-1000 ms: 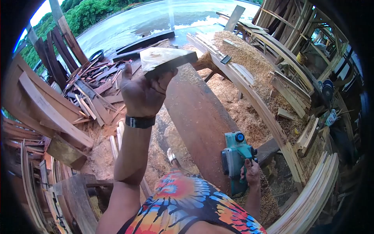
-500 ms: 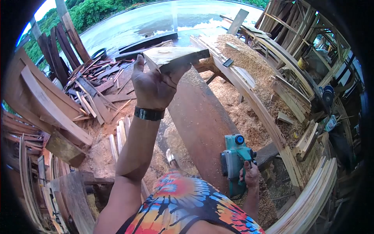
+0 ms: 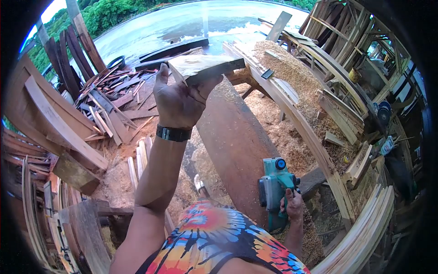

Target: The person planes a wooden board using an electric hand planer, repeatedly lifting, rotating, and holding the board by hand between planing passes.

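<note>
My left hand (image 3: 182,101) is raised ahead of me, palm up, with a wooden board (image 3: 205,68) gripped in it. The board is pale on its upper face and dark along the near edge; its length points away from me, so its far part is hidden. At the lower right, my right hand (image 3: 292,204) wraps round the handle of a teal electric planer (image 3: 275,189). The planer rests at the right edge of a wide brown plank (image 3: 237,141), which runs forward beneath the raised board.
Long pale strips (image 3: 292,118) lie on supports to the right, with wood shavings (image 3: 292,68) heaped beside them. Scrap wood (image 3: 109,105) is piled at the far left. Curved boards (image 3: 64,123) lean on the left, and stacked strips (image 3: 365,233) stand near my right side.
</note>
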`<state>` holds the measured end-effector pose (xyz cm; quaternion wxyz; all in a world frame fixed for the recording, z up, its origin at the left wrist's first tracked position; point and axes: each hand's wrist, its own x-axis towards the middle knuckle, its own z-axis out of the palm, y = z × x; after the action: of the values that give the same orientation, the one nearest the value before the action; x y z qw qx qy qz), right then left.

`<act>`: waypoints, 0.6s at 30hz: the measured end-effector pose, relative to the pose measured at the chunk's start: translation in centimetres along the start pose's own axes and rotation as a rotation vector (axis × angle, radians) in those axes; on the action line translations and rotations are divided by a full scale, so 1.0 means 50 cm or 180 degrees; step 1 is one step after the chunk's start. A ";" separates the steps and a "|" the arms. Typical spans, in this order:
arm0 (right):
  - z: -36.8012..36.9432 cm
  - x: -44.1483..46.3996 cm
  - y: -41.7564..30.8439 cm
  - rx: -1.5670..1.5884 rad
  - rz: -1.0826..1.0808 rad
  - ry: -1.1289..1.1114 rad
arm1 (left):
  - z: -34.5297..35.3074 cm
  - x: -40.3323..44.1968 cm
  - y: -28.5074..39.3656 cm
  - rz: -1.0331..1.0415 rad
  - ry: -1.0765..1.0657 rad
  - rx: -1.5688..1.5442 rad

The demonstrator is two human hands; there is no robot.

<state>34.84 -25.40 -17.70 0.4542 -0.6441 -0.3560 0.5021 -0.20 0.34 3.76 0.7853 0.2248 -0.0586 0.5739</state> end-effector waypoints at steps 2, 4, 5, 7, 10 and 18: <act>0.000 0.000 0.001 0.0019 0.0025 0.0026 | 0.000 -0.003 0.002 0.0001 -0.0010 0.0042; 0.000 0.000 0.004 0.0026 0.0054 0.0033 | -0.003 -0.006 0.006 0.0008 -0.0091 0.0131; 0.000 0.000 0.006 0.0024 0.0068 0.0030 | -0.001 -0.008 0.006 0.0024 -0.0006 0.0208; -0.004 0.002 0.012 -0.0004 0.0057 0.0024 | 0.007 -0.014 0.007 0.0054 0.0161 0.0361; -0.003 0.003 0.014 -0.0067 0.0009 0.0007 | -0.002 -0.023 0.020 -0.0099 -0.0074 0.0152; -0.008 0.007 0.022 -0.0130 -0.0050 0.0014 | -0.008 -0.044 0.045 -0.0109 -0.0036 0.0116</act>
<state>35.31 -25.54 -18.81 0.4456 -0.6515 -0.3702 0.4898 -3.07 -0.88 3.29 0.7905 0.2433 -0.0487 0.5600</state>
